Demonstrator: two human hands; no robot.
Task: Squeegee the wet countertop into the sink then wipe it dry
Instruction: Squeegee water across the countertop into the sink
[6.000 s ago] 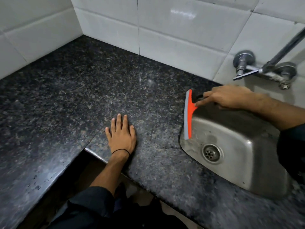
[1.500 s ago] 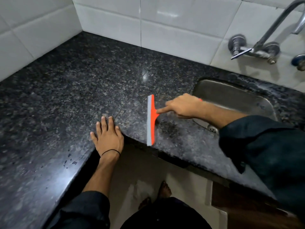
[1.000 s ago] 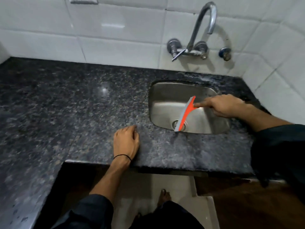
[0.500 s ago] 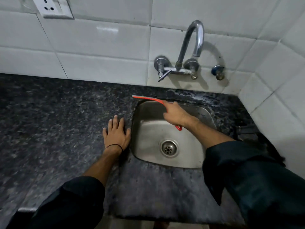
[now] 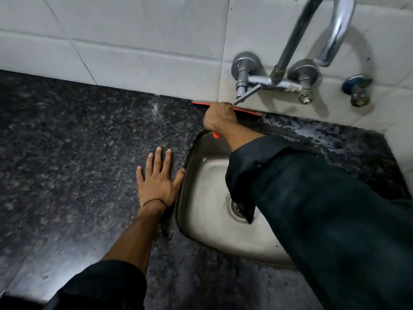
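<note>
The orange squeegee point(image 5: 248, 112) is gripped in the right hand point(image 5: 220, 116), its blade laid along the foot of the white tiled wall point(image 5: 134, 41) on the strip of dark granite countertop point(image 5: 78, 153) behind the steel sink point(image 5: 201, 171). The tip of the handle is seen below the fist, over the sink's back rim. The left hand point(image 5: 158, 180) is pressed flat on the countertop just beside the sink's left edge, fingers spread, a thin black band point(image 5: 155, 201) worn at the wrist. Wet patches point(image 5: 312, 130) are seen right of the blade. A chrome tap point(image 5: 312, 30) is mounted on the wall above.
</note>
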